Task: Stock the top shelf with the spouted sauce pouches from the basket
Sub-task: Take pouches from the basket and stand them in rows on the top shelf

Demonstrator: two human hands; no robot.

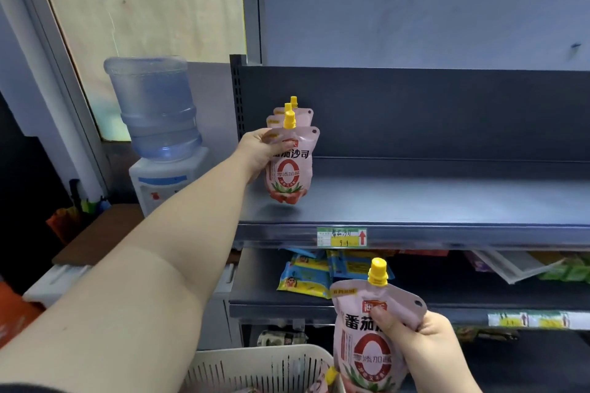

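Observation:
My left hand point(257, 153) grips a pink sauce pouch point(290, 169) with a yellow spout, upright just above the left end of the dark top shelf point(447, 201). Directly behind it two more such pouches point(300, 115) stand on the shelf. My right hand point(424, 348) holds another pink pouch point(367, 341) by its upper right edge, low in the view and below the shelf's front edge. A white slotted basket point(255, 367) sits at the bottom, with one more pouch's yellow spout point(330, 373) showing inside it.
A price label point(341, 237) sits on the top shelf's front rail. The lower shelf point(447, 297) holds blue and yellow snack packets point(306, 277). To the left stands a water dispenser point(159, 150) on a brown table point(102, 233).

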